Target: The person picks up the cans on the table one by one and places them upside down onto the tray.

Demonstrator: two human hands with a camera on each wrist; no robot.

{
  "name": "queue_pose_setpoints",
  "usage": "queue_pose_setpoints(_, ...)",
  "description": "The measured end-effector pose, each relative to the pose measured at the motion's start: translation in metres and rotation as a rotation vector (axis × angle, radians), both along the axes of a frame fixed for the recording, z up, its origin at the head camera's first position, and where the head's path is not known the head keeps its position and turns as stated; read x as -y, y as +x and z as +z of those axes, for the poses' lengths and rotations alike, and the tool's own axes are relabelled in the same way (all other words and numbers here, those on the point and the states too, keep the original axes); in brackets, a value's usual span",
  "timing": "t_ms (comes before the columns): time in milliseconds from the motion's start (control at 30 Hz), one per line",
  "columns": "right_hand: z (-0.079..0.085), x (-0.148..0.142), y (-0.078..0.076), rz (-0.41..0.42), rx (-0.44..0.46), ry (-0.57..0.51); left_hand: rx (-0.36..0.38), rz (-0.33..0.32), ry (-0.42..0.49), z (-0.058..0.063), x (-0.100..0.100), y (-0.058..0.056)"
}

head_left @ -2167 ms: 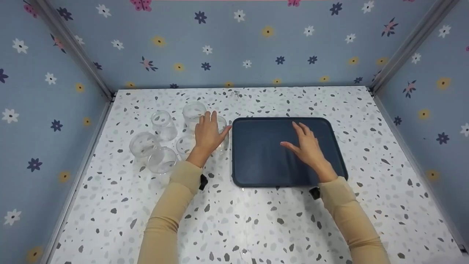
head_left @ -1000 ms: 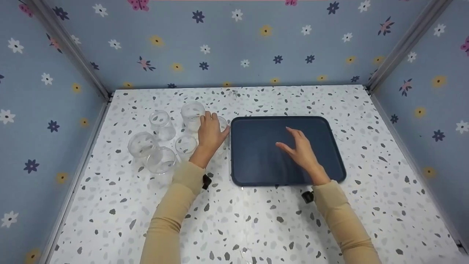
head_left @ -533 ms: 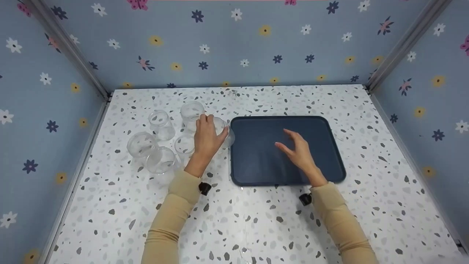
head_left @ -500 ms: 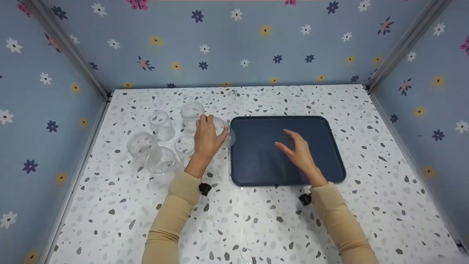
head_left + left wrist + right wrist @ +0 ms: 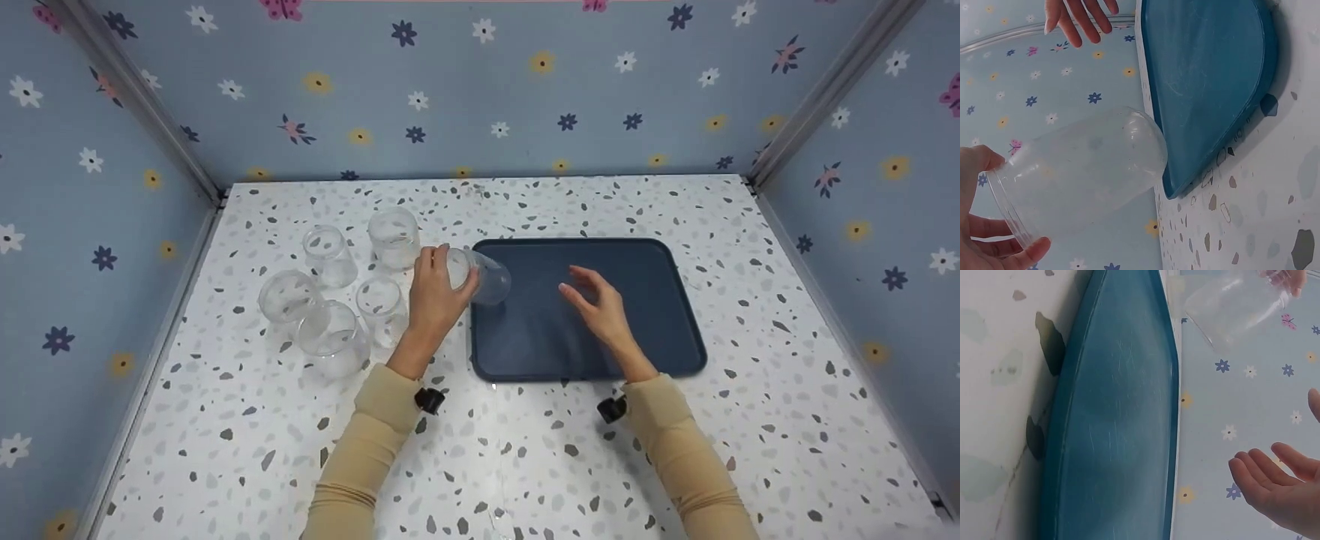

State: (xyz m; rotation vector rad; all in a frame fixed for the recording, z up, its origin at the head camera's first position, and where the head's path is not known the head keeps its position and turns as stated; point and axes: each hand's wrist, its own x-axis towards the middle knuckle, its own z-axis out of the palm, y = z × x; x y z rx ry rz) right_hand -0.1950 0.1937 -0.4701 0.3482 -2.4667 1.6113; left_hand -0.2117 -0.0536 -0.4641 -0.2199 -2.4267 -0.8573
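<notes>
- Since the earlier frames, the held jar [image 5: 491, 281] has left its place beside the tray [image 5: 532, 345] and now hangs tilted over the tray's left rim, base leaning right; I cannot tell whether it touches.
- The left hand [image 5: 436, 296] has shifted right with it, thumb and fingers pinching the jar near its mouth.
- The right hand [image 5: 604, 311] has drifted slightly left above the tray, fingers loosely bent, thumb apart, holding nothing.
- The jar is clear, smooth and cylindrical, with a ridged rim and rounded base edge.
- Five other clear jars [image 5: 394, 238] stand upright toward the surface's left edge, as before.
- The tray is dark blue, rectangular, round-cornered, with a low raised rim and fine scratches.
- The white surface [image 5: 525, 450] is speckled with grey chips; flowered blue panels [image 5: 480, 75] border its far, left and right edges.
- Broad room lies between the tray and the surface's right edge; the far edge is nearer.
</notes>
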Motion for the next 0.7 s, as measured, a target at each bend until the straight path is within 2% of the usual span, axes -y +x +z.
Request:
queue_pose_setpoints(167, 0.003, 0.006, 0.003, -0.013, 0.037, -0.042, -0.023, -0.019, 0.031, -0.005, -0.003, 0.002)
queue_pose_setpoints(400, -0.006, 0.005, 0.001, -0.012, 0.107, -0.154, -0.025, -0.059, 0.122, -0.009, -0.007, 0.005)
queue_pose_setpoints(700, -0.035, 0.002, -0.014, -0.004, 0.183, -0.314, -0.043, -0.168, 0.226, -0.016, -0.013, 0.009)
